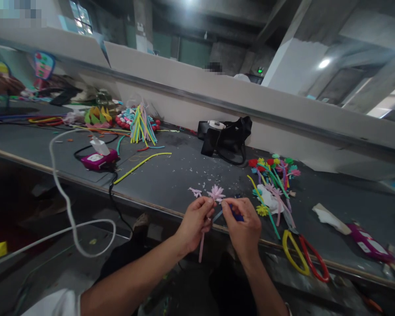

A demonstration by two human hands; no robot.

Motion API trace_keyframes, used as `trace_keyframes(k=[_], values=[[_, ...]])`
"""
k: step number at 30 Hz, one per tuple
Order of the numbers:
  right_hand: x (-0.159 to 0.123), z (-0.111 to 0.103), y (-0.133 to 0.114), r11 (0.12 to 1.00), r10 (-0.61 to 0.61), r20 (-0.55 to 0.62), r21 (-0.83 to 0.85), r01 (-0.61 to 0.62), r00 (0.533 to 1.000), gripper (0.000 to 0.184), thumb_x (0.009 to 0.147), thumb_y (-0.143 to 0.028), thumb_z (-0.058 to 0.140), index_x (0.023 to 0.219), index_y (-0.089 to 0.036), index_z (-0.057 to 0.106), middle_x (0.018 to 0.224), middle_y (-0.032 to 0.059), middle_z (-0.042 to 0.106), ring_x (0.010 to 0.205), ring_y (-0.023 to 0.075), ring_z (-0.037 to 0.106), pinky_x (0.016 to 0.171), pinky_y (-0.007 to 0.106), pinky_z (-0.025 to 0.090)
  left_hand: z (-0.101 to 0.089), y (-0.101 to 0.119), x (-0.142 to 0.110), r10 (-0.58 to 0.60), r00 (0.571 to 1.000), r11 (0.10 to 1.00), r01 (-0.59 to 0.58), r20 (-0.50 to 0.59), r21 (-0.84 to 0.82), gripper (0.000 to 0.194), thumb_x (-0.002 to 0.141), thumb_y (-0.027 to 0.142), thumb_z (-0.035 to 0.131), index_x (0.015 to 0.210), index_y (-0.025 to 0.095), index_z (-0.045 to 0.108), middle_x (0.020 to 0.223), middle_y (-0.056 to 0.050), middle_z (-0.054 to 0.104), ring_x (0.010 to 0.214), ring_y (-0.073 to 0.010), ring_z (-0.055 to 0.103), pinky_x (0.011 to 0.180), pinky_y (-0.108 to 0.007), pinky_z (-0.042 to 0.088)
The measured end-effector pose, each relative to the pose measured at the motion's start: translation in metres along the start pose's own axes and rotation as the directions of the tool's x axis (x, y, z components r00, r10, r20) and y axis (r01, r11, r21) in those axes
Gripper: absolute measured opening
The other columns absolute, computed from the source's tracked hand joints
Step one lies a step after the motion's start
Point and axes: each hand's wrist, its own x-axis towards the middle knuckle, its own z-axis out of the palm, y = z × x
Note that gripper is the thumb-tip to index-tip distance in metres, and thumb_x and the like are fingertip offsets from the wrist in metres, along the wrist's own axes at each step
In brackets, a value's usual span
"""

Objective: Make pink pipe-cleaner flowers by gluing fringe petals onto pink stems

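Observation:
A pale pink craft flower [216, 193] with spiky petals stands above my left hand [197, 220]. My left thumb and fingers are closed on it, just beneath the petals, and a pink stem [202, 248] hangs below the fist. Close by on the right, my right hand [242, 221] is curled with thumb and forefinger near the flower's base. Partly hidden in its palm is a blue-handled tool [238, 213], whose kind I cannot make out. A smaller pink fuzzy piece [195, 192] lies on the table just beyond my left hand.
Colourful fuzzy flowers [273, 169] lie to the right, near large scissors [304, 256] with yellow and red handles overhanging the edge. Purple glue-gun-like devices [100, 159] sit at both sides. A white cable [74, 219] loops at left. A black bag [227, 138] rests against the partition.

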Motion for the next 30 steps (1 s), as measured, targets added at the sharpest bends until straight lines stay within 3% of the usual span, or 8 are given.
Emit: trace_keyframes(k=[10,30], values=[[-0.0004,0.0038,0.006,0.998,-0.021,-0.029,-0.055,0.02,0.999,0.011,0.09,-0.025,0.06,0.085,-0.019,0.067,0.076,0.0006,0.057,0.071,0.0135,0.054,0.068,0.025,0.043,0.0002,-0.0009,-0.001,-0.011,0.998,1.0,0.011,0.059,-0.01,0.032,0.077,0.044,0.07,0.081,0.017,0.054,0.055,0.009,0.035,0.04,-0.0015,0.019,0.036,-0.016,0.011],[0.0019,0.0009,0.0076,0.999,0.031,-0.032,-0.023,-0.032,0.999,0.014,0.088,-0.025,0.061,0.078,-0.018,0.065,0.07,-0.0013,0.055,0.066,0.0122,0.051,0.065,0.024,0.04,0.0025,0.0037,-0.0041,-0.056,0.996,0.997,0.053,0.065,0.054,0.03,0.075,0.04,0.071,0.075,0.016,0.054,0.052,0.011,0.027,0.041,-0.0019,0.015,0.038,-0.018,0.008]])
